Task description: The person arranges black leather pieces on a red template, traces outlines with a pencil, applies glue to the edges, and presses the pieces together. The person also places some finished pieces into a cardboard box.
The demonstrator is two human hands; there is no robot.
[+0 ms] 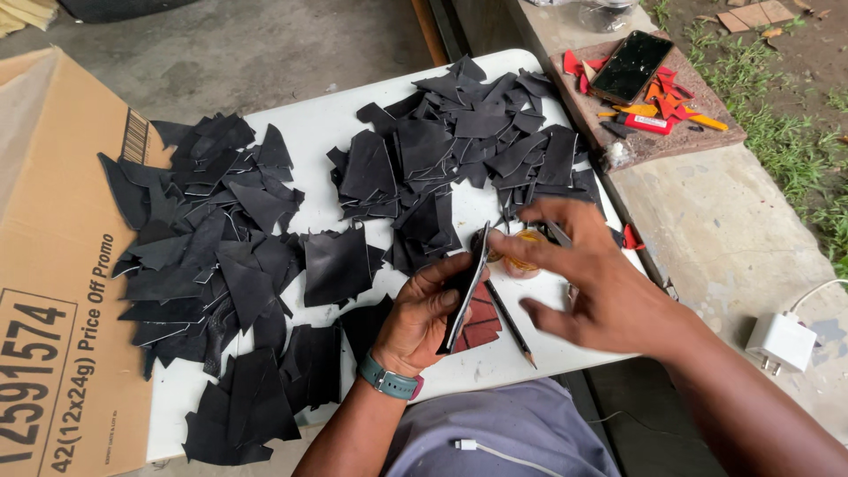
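Nearest to me, my left hand is closed around a thin black leather piece, held on edge above the front of the white desk; thumb and fingers clamp its lower half. My right hand is spread wide open and holds nothing, its fingertips just touching the upper edge of that piece. Risk, as I judge it: the grip covers only one end, so the flexible sheet could bend or slip out sideways. A pencil lies directly beneath and could be knocked off the desk edge. A reddish-brown piece lies under the hands. The held piece looks matte, flat and dark, with a pale cut edge. Farther out, heaps of black offcuts cover the desk; beyond, a phone rests on a ledge.
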